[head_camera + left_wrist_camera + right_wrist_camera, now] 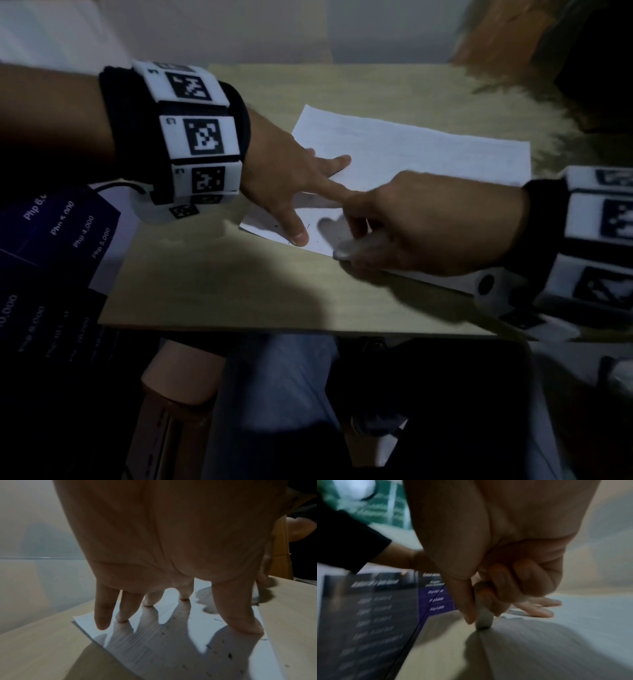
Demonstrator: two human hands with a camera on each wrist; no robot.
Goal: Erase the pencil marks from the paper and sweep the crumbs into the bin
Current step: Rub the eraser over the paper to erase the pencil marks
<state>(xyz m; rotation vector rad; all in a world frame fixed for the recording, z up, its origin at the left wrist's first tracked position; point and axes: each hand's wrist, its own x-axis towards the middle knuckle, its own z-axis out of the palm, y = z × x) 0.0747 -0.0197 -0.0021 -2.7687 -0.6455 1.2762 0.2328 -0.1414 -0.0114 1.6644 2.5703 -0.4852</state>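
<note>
My left hand (291, 178) lies spread, fingers pressing the paper (428, 154) flat on the table (212, 284). My right hand (428, 226) pinches the eraser (483, 616), its tip at the paper's near edge

we see a white sheet of paper (411, 150) lying flat on the table, dark crumbs (229, 655) scattered on its near left corner. a pale eraser (483, 616) stands with its tip on the sheet's near edge.
</note>
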